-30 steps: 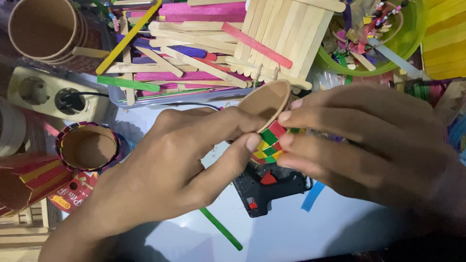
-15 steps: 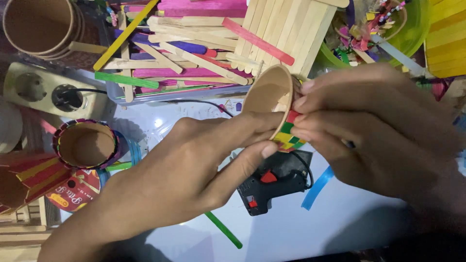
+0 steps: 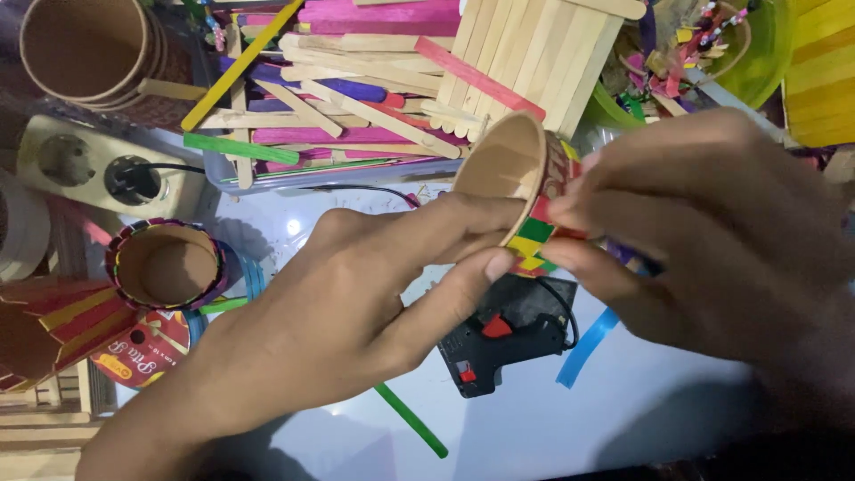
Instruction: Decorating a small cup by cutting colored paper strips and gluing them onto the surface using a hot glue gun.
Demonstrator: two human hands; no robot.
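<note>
My left hand grips a brown paper cup held on its side, mouth toward the upper left, thumb under the rim and fingers inside the lip. Coloured craft sticks in red, green and yellow are stuck around the cup's outer wall. My right hand presses fingers and thumb onto those sticks on the cup's right side, covering most of them. A black glue gun with a red trigger lies on the white table just below the cup.
A heap of plain and coloured craft sticks fills a tray behind. A stick-covered cup stands at left, stacked paper cups at top left, a power strip beside them. Green and blue sticks lie loose.
Both hands have lifted the cup slightly up and right and tipped its mouth more toward the upper left. My right hand's fingers have shifted along the sticks.
</note>
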